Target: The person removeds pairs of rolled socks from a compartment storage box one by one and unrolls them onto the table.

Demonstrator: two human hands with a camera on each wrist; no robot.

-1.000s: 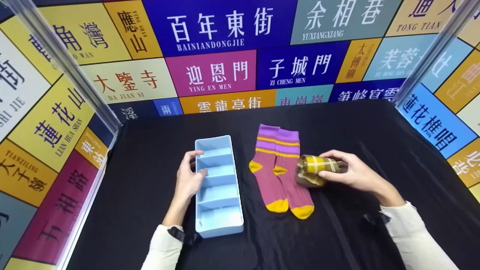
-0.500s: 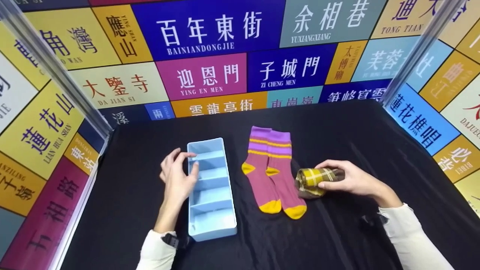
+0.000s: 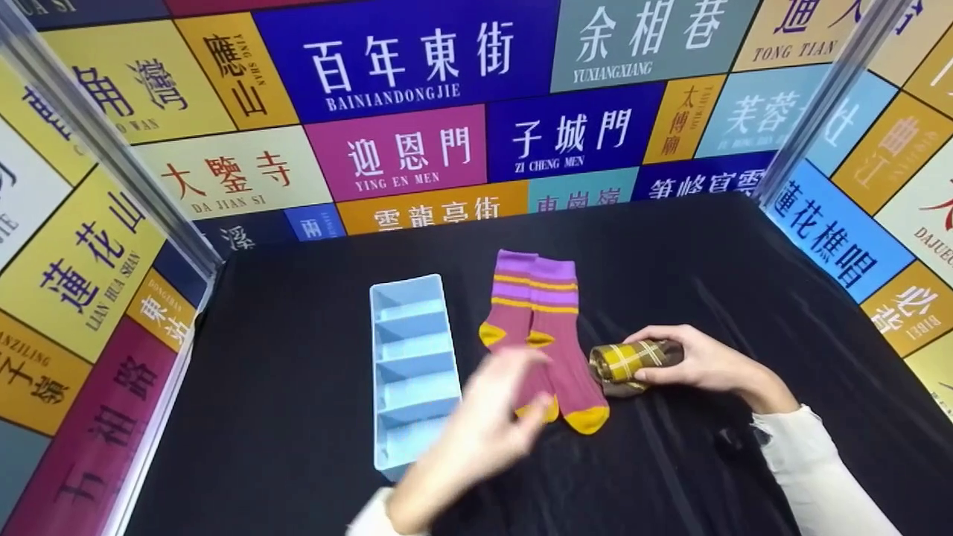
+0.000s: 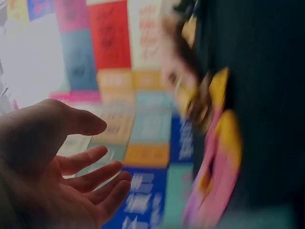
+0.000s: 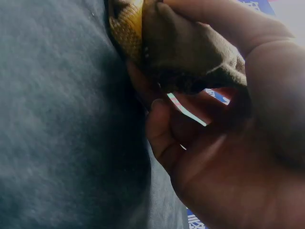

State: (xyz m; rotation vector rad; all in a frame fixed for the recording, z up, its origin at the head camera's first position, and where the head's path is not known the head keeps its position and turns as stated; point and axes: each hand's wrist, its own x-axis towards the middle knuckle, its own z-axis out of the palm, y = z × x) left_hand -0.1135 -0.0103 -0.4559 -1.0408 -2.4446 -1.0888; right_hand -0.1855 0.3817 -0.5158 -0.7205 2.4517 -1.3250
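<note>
My right hand (image 3: 707, 361) holds a rolled-up pair of yellow and brown plaid socks (image 3: 629, 362) between thumb and fingers. The roll lies low at the cloth; the right wrist view shows the hand (image 5: 219, 162) curled round its brown fabric (image 5: 186, 47). Left of it lies a flat pair of mauve socks (image 3: 551, 305) with purple striped cuffs and yellow heels and toes. Blurred by motion, my left hand (image 3: 488, 413) hovers over their lower part. In the left wrist view its fingers (image 4: 107, 186) are relaxed and hold nothing.
A light blue box (image 3: 413, 391) with several compartments stands left of the mauve socks, its near corner partly hidden by my left arm. Black cloth (image 3: 275, 387) covers the table. Panels with Chinese lettering (image 3: 417, 45) and metal posts stand around the back and sides.
My left hand has let go of the blue box and swung right, over the mauve socks. The right hand keeps its hold on the rolled socks, slightly lower in view.
</note>
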